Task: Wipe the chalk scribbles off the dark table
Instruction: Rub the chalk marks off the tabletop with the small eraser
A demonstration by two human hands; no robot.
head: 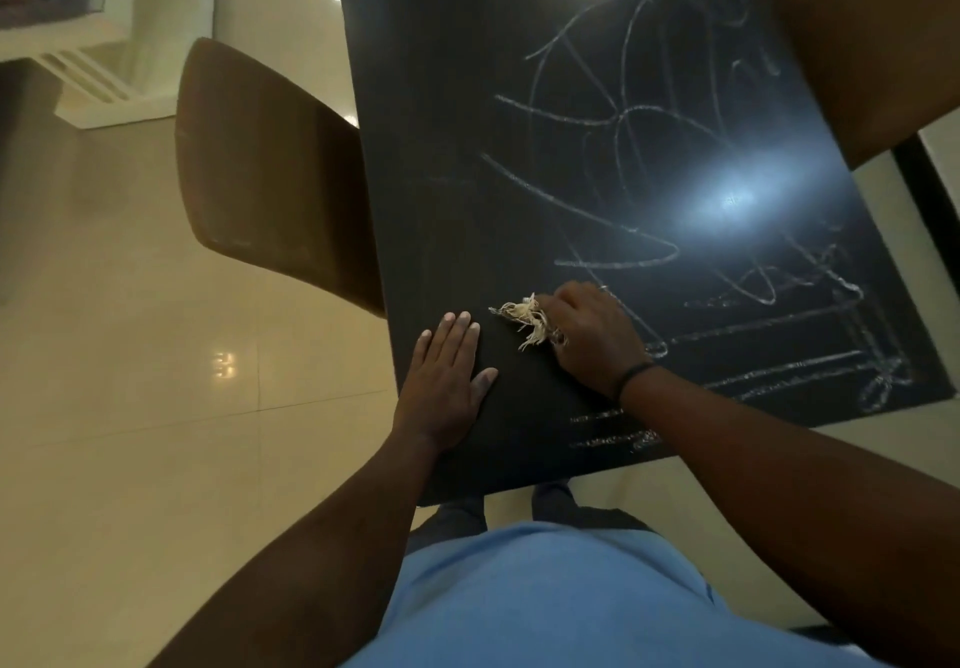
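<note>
Your right hand (589,337) curls around a frayed, pale-beige scrap of cloth (530,321), pressing it onto the dark, matte rectangular table (431,95); the cloth's loose threads stick out just to the left of your knuckles. Your left hand (447,381) lies flat on the tabletop, fingers straight and close together, thumb spread toward the cloth, holding nothing; it rests just beside the cloth, a narrow strip of bare dark surface between them. White chalk scribbles (623,158) loop across the table beyond and to the right of your right hand, with straighter chalk lines running under and past that wrist, which wears a thin dark band (636,376). A bright light glare (735,199) sits on the tabletop beyond your right hand. A brown curved-back chair (270,173) stands beyond and left of your left hand, over the glossy cream tiled floor (130,355).
</note>
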